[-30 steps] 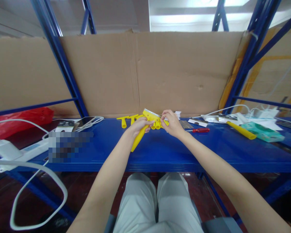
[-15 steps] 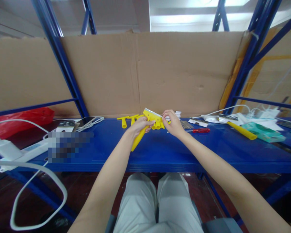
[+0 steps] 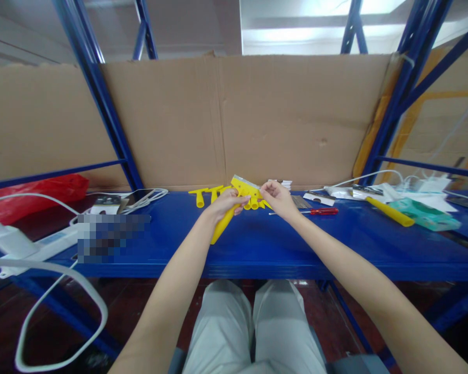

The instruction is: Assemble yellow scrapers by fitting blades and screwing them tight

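A yellow scraper (image 3: 223, 225) with a pale blade edge along its wide head is held above the blue table. My left hand (image 3: 226, 204) is closed round it where handle and head meet; the handle points down toward me. At the right end of the head, my right hand (image 3: 279, 198) has its fingers pinched together. Whatever they hold is too small or hidden to make out. Behind the hands lie several yellow scraper heads (image 3: 200, 198), partly covered. Just right of my right hand lies a screwdriver (image 3: 324, 211) with a red handle.
Thin metal strips (image 3: 299, 201) and white packets (image 3: 319, 198) lie behind the screwdriver. To the right are a yellow handle (image 3: 390, 211) and a green plastic pack (image 3: 427, 214). A white power strip (image 3: 58, 241) with cables stands left. Cardboard (image 3: 296, 114) closes off the back.
The right hand's fingers have shifted slightly left and down, closing in at the end of the scraper head. My left hand and the scraper have stayed almost in place.
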{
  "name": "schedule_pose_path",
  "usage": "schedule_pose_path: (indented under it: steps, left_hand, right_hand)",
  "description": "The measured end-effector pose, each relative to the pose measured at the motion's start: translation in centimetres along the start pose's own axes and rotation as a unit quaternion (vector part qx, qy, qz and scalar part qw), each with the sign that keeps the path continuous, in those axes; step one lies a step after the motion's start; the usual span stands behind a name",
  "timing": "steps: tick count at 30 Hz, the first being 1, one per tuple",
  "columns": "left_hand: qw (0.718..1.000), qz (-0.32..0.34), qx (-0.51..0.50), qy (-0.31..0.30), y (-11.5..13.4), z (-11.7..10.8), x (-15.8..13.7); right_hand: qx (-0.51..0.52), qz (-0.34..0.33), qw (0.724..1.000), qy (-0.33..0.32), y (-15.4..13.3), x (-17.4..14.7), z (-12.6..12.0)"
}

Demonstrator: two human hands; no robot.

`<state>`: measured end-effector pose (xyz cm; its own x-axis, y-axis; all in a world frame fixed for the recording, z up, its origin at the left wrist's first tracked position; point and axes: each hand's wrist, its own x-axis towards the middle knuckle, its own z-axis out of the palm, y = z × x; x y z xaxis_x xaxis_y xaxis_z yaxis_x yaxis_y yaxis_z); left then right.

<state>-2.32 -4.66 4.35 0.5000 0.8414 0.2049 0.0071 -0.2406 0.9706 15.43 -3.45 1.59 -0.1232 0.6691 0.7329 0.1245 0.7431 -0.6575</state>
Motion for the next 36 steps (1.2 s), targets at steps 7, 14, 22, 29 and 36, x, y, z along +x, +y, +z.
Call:
schedule_pose_path:
  steps: [7,14,22,29,36]
  left_hand:
    - [0.999,-0.008,-0.029,-0.014,0.2,-0.3,-0.2]
    - [0.999,-0.005,-0.032,0.013,0.3,-0.1,-0.1]
    - [0.998,0.010,0.046,0.044,0.0,0.3,0.1]
    - [0.987,0.013,0.128,0.101,-0.1,1.0,0.3]
    - [0.985,0.007,0.139,0.102,-0.2,1.1,0.4]
  right_hand:
    - [-0.070,-0.067,0.995,0.020,-0.3,-0.1,0.0]
    - [-0.169,-0.140,0.976,-0.002,-1.0,-0.4,-0.3]
    - [-0.204,-0.137,0.969,-0.010,0.0,-0.2,-0.2]
    - [-0.191,-0.077,0.979,-0.005,1.0,0.2,-0.1]
    - [-0.182,-0.034,0.983,-0.004,1.0,0.0,0.0]
